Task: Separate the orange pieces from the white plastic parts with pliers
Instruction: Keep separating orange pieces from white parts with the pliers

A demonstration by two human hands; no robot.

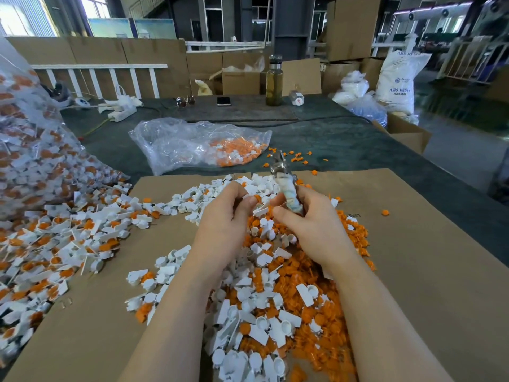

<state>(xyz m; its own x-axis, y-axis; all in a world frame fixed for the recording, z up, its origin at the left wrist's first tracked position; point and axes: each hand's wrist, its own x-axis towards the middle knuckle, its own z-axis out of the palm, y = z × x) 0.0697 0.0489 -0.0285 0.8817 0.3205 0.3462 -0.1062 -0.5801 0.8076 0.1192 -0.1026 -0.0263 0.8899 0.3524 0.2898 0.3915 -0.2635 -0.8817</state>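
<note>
Lighting: I note daylight from blown-out bright glass windows (95,6) at eleven o'clock; soft shadows. Quality: wide-angle bending at edges, background softly blurred.

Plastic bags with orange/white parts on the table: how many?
2. One large clear bag at the left edge, full; one smaller clear bag lying past the cardboard sheet, mostly empty. More may sit out of frame.

A wide workshop hall with dark steel columns (289,20) and bright daylit windows (95,6) stretches far beyond the hands. Brown cardboard sheets (96,51) and a white slatted railing (102,75) stand behind the dark green-grey worktable (344,139), while stacked brown cardboard boxes (349,26) rise further right.
</note>
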